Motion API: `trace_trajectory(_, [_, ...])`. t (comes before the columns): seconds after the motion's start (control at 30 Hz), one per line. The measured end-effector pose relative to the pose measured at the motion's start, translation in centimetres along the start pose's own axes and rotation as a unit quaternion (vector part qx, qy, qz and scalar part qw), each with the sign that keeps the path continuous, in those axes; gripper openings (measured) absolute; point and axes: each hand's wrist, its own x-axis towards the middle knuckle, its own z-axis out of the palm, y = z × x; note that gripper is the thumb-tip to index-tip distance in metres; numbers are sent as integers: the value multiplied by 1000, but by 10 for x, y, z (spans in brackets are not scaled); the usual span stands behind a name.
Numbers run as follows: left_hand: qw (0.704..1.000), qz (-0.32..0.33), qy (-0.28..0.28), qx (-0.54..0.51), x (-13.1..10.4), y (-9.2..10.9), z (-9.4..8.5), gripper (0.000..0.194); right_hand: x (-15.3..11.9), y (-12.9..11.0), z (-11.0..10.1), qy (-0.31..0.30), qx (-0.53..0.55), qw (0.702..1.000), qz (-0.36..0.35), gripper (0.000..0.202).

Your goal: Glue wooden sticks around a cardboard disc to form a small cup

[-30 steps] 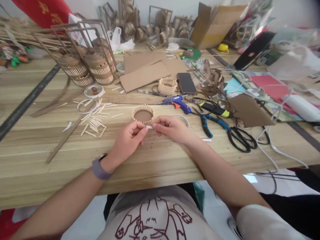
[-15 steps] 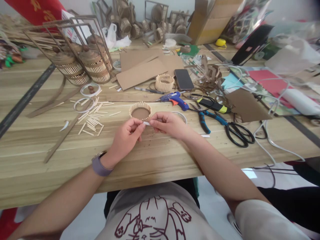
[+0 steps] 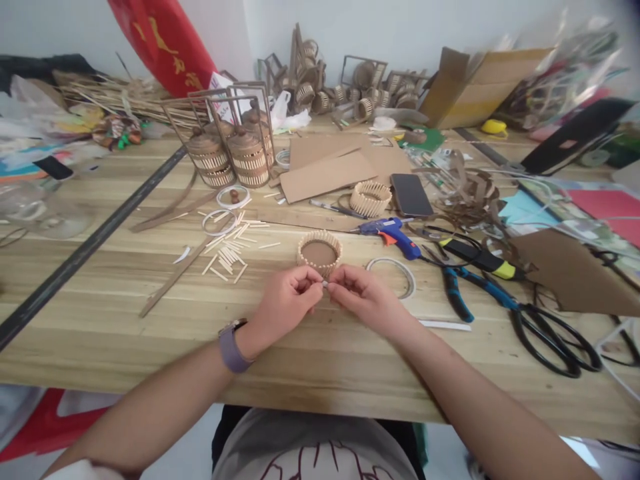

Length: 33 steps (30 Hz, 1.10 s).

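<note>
Between my two hands a small white strip (image 3: 325, 284) shows, mostly covered by the fingertips. My left hand (image 3: 287, 300) pinches its left end, and my right hand (image 3: 363, 300) pinches the right end. Just behind the fingertips stands a round ring of short wooden sticks with a brown base (image 3: 320, 253). A roll of white tape (image 3: 411, 280) lies right of that ring, partly behind my right hand. Loose wooden sticks (image 3: 230, 255) are scattered to the left of my hands.
A blue glue gun (image 3: 393, 233), a second stick ring (image 3: 370, 200) and a black phone (image 3: 411, 195) lie further back. Pliers (image 3: 460, 293) and scissors (image 3: 555, 340) are at right. Lidded stick baskets (image 3: 247, 157) stand back left, beside cardboard sheets (image 3: 330, 175).
The view has swung left, so the table's contents appear further right. My hands have come closer together, and less of the white strip shows between them.
</note>
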Motion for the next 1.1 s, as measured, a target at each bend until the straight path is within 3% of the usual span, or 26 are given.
trace_trajectory(0.27, [998,-13,-10,-56,-1,2,-2,8,1,-3,-1,1,87,995,40,21])
trace_trajectory(0.87, [993,-48,-16,-109,0,-3,0,2,-2,-3,6,6,46,998,32,20])
trace_trajectory(1.1, [990,-64,-20,-120,1,-2,3,6,-1,-3,7,2,82,995,51,24])
